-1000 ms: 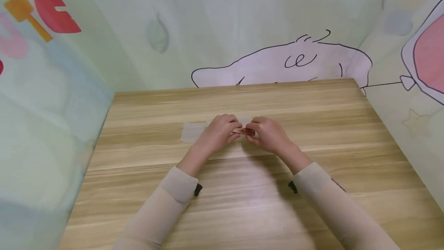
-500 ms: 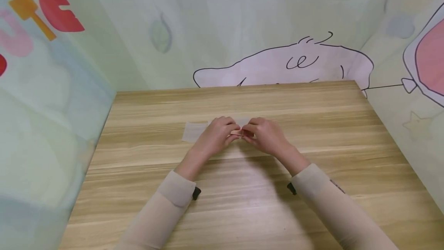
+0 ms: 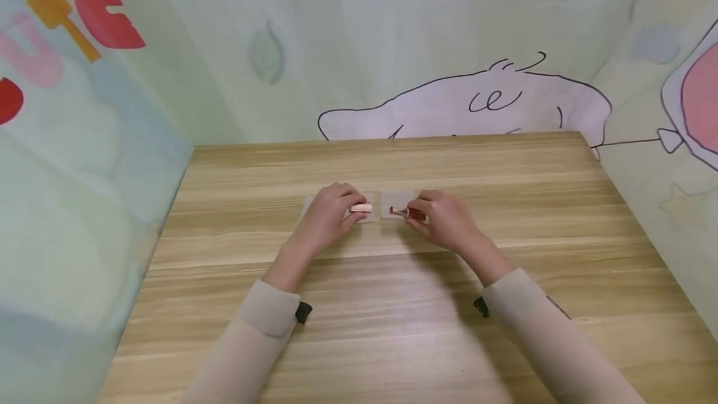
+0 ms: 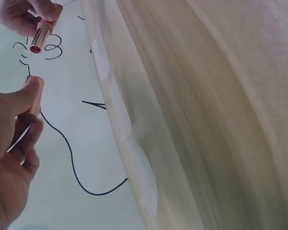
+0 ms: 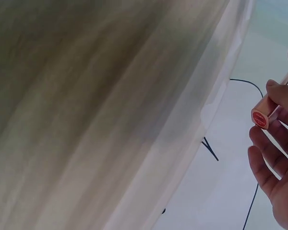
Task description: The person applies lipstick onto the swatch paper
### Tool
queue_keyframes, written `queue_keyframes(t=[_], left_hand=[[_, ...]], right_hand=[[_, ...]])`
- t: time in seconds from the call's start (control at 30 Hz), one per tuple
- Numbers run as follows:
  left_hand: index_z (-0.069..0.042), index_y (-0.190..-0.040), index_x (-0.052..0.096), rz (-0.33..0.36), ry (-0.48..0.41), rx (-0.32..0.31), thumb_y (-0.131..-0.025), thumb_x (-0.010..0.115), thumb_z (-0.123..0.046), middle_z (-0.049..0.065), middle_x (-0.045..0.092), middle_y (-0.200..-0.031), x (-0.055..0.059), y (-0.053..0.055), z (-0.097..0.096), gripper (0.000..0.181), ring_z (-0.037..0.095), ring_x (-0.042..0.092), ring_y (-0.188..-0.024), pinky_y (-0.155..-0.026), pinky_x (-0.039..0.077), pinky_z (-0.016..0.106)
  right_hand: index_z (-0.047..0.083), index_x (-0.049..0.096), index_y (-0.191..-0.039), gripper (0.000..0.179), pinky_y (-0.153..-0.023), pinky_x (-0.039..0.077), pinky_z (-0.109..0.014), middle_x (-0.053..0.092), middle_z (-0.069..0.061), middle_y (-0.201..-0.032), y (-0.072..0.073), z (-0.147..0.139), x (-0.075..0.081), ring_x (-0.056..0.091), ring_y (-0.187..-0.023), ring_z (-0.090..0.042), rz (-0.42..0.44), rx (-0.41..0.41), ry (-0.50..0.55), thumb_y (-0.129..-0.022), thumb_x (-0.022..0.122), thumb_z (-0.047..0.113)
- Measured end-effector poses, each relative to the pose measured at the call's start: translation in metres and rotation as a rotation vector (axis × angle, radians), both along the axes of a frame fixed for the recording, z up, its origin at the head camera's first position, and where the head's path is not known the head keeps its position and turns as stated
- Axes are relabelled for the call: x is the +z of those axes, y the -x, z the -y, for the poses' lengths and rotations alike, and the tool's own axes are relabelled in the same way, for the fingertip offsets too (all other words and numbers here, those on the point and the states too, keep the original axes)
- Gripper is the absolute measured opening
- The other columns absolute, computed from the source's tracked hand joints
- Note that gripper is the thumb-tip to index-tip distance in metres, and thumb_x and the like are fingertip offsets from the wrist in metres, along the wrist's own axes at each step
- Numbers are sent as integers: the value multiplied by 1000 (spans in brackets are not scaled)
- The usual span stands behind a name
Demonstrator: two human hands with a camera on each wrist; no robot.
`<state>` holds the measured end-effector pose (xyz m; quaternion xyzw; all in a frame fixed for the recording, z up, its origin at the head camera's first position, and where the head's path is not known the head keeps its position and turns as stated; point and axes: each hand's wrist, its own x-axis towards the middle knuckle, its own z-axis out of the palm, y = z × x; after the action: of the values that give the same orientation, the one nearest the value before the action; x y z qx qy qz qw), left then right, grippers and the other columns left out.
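Note:
In the head view my left hand (image 3: 327, 216) pinches a rose-gold lipstick cap (image 3: 361, 207) between thumb and fingers. To its right, my right hand (image 3: 447, 220) grips the lipstick (image 3: 398, 211) by its base. A short gap separates cap and lipstick, both held above the table. In the left wrist view the lipstick (image 4: 41, 39) shows red inside its metallic tube, and the cap (image 4: 34, 96) stands upright in the left fingers. The right wrist view shows a round red label on the bottom of the lipstick (image 5: 266, 108).
Thin whitish square sheets (image 3: 397, 199) lie in a row on the wood-grain table (image 3: 392, 310), beneath and behind the hands. A printed cloth backdrop (image 3: 359, 48) borders the table at the back and both sides.
Earlier the cap and lipstick were joined between the hands. Now they are apart: my left hand has moved left with the cap, my right slightly right with the lipstick.

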<state>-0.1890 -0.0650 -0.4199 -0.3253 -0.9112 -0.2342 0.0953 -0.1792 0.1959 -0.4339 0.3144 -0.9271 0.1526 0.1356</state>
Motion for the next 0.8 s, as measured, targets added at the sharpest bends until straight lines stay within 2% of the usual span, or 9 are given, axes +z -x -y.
queue_keyframes(t=[0.17,0.37,0.6,0.8], left_hand=[[-5,-107,76,25,-39,-1,-88,81,-17,7,71,-108,-2,0,4,23,25,60,-98,-91,49,41],[-4,-108,76,76,-107,53,-87,81,-14,6,70,-106,-4,-5,12,24,25,61,-103,-93,51,41],[-5,-109,74,127,-184,71,-86,81,-11,3,68,-100,-7,-9,26,24,19,62,-91,-83,53,37],[-4,-111,73,125,-201,71,-87,81,-10,3,67,-98,-9,-10,30,26,17,62,-86,-78,54,34]], right_hand=[[11,78,-95,14,-60,55,-29,70,1,-85,0,-1,-1,65,-73,-13,5,-4,24,-86,82,20],[9,77,-97,17,-61,55,-30,70,-1,-87,0,-1,-1,64,-72,-14,14,-28,38,-86,82,22],[10,76,-98,18,-61,54,-31,69,0,-87,0,-1,-2,65,-74,-16,35,-41,60,-87,82,23],[8,76,-99,20,-62,54,-32,69,-2,-87,0,-2,0,64,-74,-17,51,-47,92,-87,82,23]])
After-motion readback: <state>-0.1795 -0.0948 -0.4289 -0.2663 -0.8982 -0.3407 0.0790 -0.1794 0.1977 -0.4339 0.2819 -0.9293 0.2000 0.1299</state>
